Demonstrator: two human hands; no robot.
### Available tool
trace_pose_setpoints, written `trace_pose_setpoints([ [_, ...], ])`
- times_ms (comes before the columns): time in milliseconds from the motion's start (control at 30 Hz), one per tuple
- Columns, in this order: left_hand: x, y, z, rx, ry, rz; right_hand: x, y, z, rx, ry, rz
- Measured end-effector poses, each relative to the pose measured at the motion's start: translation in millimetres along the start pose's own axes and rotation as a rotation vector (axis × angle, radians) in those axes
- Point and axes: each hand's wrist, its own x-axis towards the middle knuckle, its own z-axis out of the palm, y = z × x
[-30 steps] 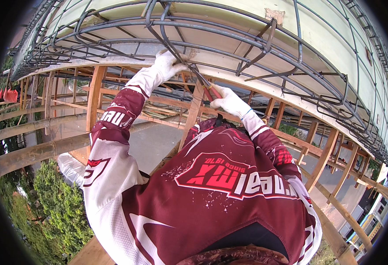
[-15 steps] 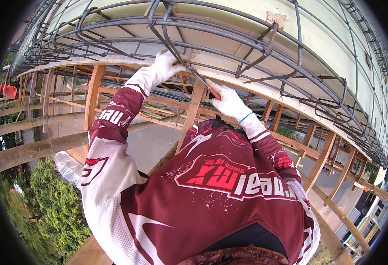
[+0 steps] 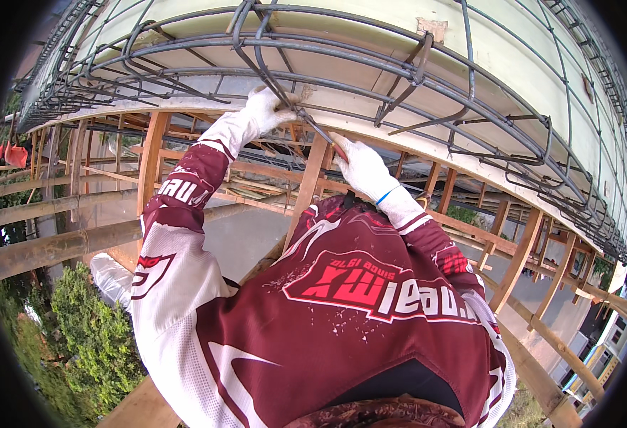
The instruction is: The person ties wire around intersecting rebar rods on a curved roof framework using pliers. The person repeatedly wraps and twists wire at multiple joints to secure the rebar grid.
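My right hand, in a white glove with a blue band at the wrist, closes round the reddish handle of a tying hook. Its thin metal shaft points up and left to a joint in the rebar cage. At that joint my left hand, also gloved in white, grips the hooked end of a rebar stirrup. Its thumb lies below the bar, and some fingers are hidden behind the steel. The tool's tip meets the bars beside my left thumb, too small to make out in detail.
Long rebar bars and stirrups curve across the top, in front of pale formwork panels. Below stand wooden props and rails. Bamboo poles cross at left above green bushes. A red object hangs far left.
My right hand has shifted slightly left and up with the tying hook, and the handle has turned a little. My left hand stays at the same joint. The view has shifted slightly.
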Motion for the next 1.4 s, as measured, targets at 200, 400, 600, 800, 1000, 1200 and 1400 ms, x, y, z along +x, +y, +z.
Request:
trace_pose_setpoints([
  [200,-3,1,1,-0.042,0.031,-0.025,1,4,5,0.326,-0.097,0.104],
  [400,-1,-5,12,-0.259,0.201,-0.075,1,-8,-12,0.638,-0.328,0.347],
  [600,-14,18,30,0.042,0.763,-0.181,0,-13,-18,0.904,-0.408,0.339],
  [800,-20,66,88,-1.47,1.143,-0.788,0,-7,-15,1.028,-0.45,0.361],
  [1000,-18,107,96,-1.155,1.131,-0.567,2,-4,-18,0.884,-0.455,0.325],
  [1200,-29,145,70,-0.437,0.985,-0.204,0,-4,-13,0.887,-0.452,0.32],
  [1400,-48,157,61,-0.765,0.628,-0.216,3,-1,-12,0.822,-0.424,0.243],
])
